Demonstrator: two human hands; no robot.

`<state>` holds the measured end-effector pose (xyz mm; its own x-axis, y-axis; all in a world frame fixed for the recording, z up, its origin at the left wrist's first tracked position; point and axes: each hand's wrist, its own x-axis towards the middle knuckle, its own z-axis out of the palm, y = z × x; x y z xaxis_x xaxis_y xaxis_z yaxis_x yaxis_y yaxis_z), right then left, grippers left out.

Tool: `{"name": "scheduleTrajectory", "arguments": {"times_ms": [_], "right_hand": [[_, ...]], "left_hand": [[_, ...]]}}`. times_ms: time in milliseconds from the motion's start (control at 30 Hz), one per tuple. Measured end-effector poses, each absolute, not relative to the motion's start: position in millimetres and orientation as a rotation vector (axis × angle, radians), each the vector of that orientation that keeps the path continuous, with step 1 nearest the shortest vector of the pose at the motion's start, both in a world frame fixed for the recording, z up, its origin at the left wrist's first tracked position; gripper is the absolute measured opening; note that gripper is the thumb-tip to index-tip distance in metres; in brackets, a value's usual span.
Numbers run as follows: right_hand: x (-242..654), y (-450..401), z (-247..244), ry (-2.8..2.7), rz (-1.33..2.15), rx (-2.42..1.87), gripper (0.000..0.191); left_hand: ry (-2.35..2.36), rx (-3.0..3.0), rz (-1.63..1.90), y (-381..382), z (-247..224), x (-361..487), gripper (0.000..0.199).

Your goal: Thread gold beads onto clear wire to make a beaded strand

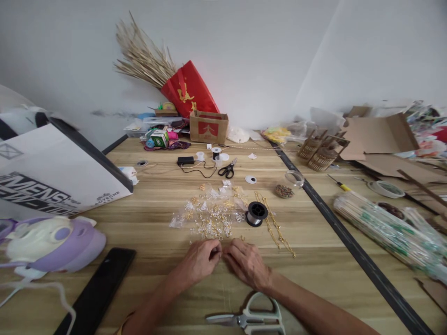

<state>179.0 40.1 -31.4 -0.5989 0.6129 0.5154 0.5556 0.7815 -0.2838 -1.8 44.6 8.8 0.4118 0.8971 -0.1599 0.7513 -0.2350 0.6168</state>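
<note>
Close together at the front middle of the table, my left hand and my right hand are both pinched closed, fingertips almost meeting. Whatever lies between the fingers is too small to make out. A faint thin line, perhaps clear thread, runs down the wood below them. Just beyond the hands is a spread of small clear and gold beads, some in little plastic bags. To its right stands a black spool of clear line, beside a gold chain. White-handled scissors lie below my right forearm.
At the left are a phone-like black slab, a purple-and-white device and a white box. Black scissors and a jar of beads lie farther back. Wrapped sticks lie right of a dark strip.
</note>
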Motion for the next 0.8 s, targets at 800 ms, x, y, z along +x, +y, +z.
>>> {"name": "scheduleTrajectory", "arguments": {"times_ms": [800], "right_hand": [[180, 41, -36, -2.39, 0.177, -0.808, 0.02]], "left_hand": [[1.319, 1.965, 0.443, 41, -13, -7, 0.012]]}}
